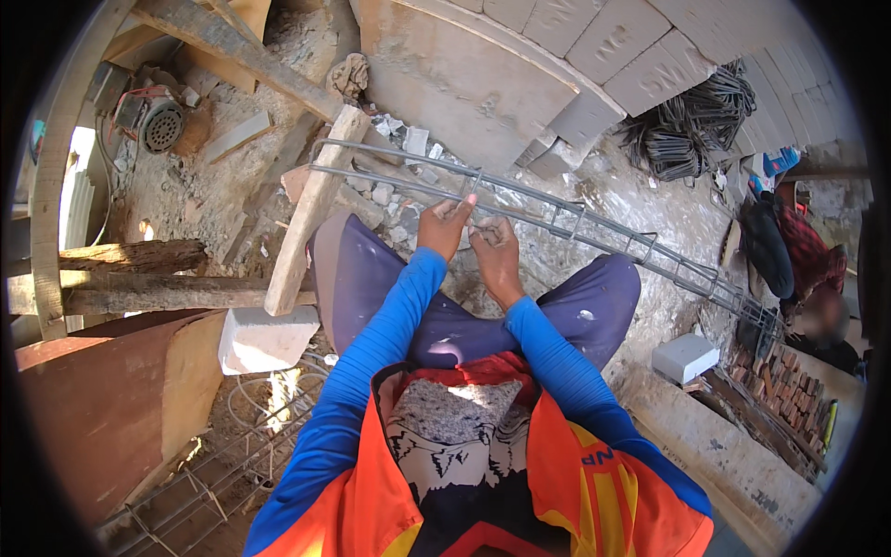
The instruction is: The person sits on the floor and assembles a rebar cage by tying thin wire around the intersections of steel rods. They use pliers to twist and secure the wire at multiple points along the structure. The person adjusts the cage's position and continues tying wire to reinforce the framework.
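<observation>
Rebar cage (575, 218), one, laid across wooden plank (311, 213).
Left hand (444, 226) and right hand (494, 249) both pinched closed on thin tie wire (471, 229) at cage.

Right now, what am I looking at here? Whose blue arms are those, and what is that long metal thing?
This picture comes from a camera worn on a person's head, looking down, so the edges bend like a fishbowl. The blue sleeves are that person's own arms. They sit with knees apart on rough, stony ground. Across their lap runs a long cage of steel bars, with one end resting on a wooden plank. The left hand and right hand meet at one bar, fingers pinched together on something thin; it is too small to make out. Nearby lie a white block, a pile of bent steel loops and a stack of bricks.
</observation>
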The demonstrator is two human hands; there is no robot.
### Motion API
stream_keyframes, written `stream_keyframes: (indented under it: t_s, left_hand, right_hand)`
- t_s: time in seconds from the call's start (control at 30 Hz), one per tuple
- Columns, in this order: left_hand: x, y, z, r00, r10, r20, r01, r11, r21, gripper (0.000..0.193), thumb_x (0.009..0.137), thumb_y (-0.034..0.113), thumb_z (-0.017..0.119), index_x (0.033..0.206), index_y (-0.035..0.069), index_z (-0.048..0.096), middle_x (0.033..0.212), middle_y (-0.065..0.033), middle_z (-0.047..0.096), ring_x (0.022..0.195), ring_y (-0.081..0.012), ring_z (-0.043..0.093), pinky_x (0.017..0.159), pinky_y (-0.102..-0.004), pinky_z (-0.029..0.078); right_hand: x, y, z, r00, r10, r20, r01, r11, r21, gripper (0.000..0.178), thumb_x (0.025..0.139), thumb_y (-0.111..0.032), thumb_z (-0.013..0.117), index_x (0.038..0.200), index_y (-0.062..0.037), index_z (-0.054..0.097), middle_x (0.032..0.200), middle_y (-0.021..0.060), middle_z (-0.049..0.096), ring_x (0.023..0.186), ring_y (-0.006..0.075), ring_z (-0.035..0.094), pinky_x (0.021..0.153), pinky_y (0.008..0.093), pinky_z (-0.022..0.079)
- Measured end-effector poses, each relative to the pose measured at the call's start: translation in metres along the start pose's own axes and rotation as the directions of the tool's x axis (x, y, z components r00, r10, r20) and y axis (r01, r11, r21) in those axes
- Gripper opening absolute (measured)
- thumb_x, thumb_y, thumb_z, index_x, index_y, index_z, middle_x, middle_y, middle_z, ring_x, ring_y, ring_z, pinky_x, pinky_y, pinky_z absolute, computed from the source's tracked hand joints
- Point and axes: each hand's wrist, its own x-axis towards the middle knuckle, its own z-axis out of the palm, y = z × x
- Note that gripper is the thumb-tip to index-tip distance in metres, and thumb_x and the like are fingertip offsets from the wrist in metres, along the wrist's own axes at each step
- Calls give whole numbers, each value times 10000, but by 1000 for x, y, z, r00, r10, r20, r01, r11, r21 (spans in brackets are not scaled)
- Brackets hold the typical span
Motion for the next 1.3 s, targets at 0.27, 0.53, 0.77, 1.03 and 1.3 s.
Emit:
stream_keyframes:
  t_s: [0.27, 0.53, 0.77, 1.03, 1.3]
  left_hand:
    - [2, -12, -4, 993, 114, 33, -116, 990, 82, 409, 942, 351, 736, 1029, -48, 741, 811, -74, 721, 730, -128, 590, 714, -300, 492]
    - [-2, -13, -2, 964, 267, -14, -253, 926, 282, 351, 947, 297, 728, 1011, -48, 728, 795, -99, 722, 753, -154, 635, 735, -321, 508]
    - [7, -44, -4, 850, 520, -83, -467, 817, 340, 310, 954, 279, 706, 1043, -18, 732, 903, -256, 718, 764, -351, 703, 709, -403, 520]
    - [-2, -29, -2, 900, 433, -42, -390, 846, 364, 336, 948, 288, 716, 1054, -31, 729, 923, -261, 711, 807, -411, 694, 717, -419, 523]
    - [1, -37, 1, 838, 541, -63, -470, 777, 418, 314, 979, 278, 664, 1017, -31, 707, 877, -260, 681, 812, -452, 651, 712, -459, 503]
  right_hand:
    - [38, 18, -14, 984, 169, -58, -129, 897, 423, 163, 974, 7, 603, 1133, 19, 571, 1084, 120, 635, 969, 204, 649, 933, 353, 555]
    - [34, 4, -15, 926, 353, 134, -343, 638, 689, 273, 1024, 2, 477, 1289, 63, 459, 1274, 201, 568, 1249, 307, 564, 1114, 450, 494]
    - [6, 0, -4, 963, 270, -2, -226, 808, 545, 224, 1027, -23, 504, 1246, 22, 513, 1192, 155, 618, 1169, 298, 601, 1008, 414, 524]
    - [33, -90, -23, 749, -383, 541, 604, 58, -795, 221, 1007, -177, 543, 934, -2, 656, 849, 200, 694, 720, 375, 649, 789, 494, 441]
    - [75, -84, -13, 852, 114, 512, 523, -113, -845, 327, 990, -273, 473, 886, -45, 684, 846, 192, 732, 776, 372, 699, 768, 522, 388]
